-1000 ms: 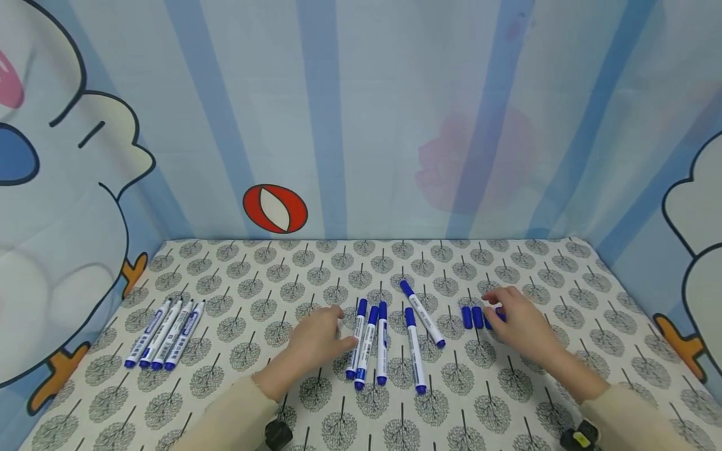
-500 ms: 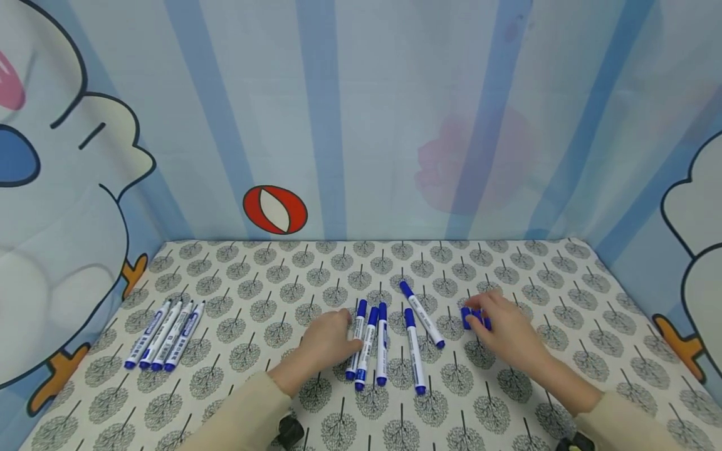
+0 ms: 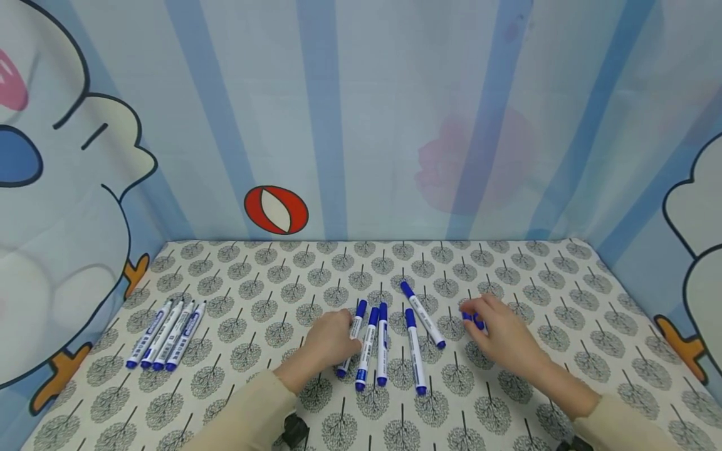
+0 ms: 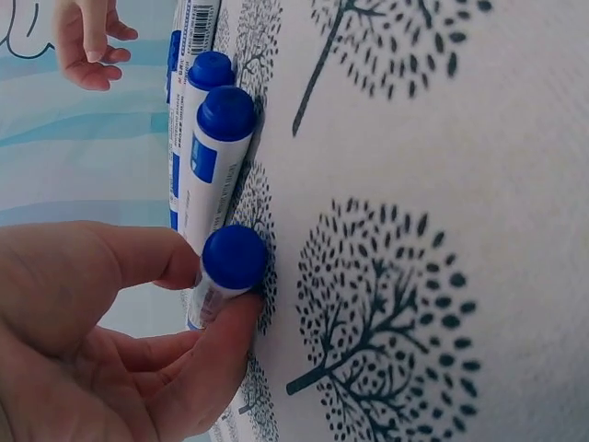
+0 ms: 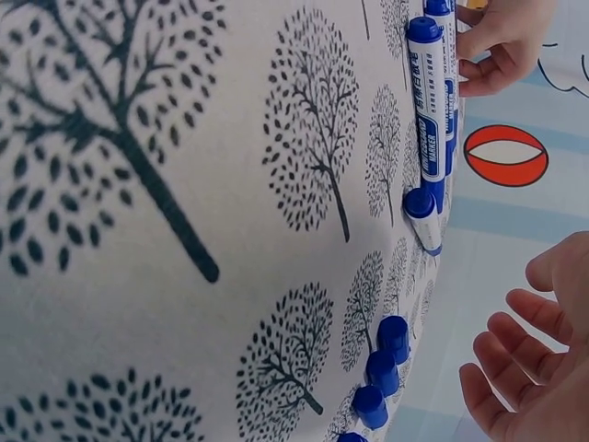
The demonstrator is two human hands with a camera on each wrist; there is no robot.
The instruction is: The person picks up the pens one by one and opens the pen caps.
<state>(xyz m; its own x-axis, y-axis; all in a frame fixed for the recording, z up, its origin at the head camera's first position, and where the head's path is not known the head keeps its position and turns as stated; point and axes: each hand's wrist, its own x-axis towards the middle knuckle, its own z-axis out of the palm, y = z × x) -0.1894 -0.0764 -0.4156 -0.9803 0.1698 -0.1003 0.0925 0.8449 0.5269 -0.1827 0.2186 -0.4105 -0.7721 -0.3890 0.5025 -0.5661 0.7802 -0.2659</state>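
A table (image 3: 507, 263) draped in a cloth printed with little grey trees sits inside a booth of blue-striped cartoon curtains (image 3: 338, 113), with a red oval (image 3: 276, 209) printed just above the table's far edge.

Middle of the table, towards the near edge: the left hand (image 3: 329, 338) has hold of the leftmost marker (image 3: 350, 339) in a cluster. The wrist view shows it plainly, thumb and forefinger (image 4: 221, 350) curled round and pinching the barrel just behind its blue end. That marker lies tilted, its near tip swung out to the left of its neighbours.

Right beside it lie two more capped markers (image 3: 375, 343), side by side and roughly parallel, pointing from near edge to far edge. A fourth marker (image 3: 414, 351) sits a little to their right, and a fifth (image 3: 422, 314) lies angled beyond it, towards the far edge.

Over to the right, the right hand (image 3: 502, 332) rests above a row of loose blue caps (image 5: 382, 368). From the head view its fingers cover most of them, only a bit of blue peeking out at the fingertips. The right wrist view shows the fingers (image 5: 515, 368) gently bent and spread, close to the caps with a gap showing between.

Off near the left edge, four markers (image 3: 166, 334) lie packed together in a neat slanted row, well apart from both hands.
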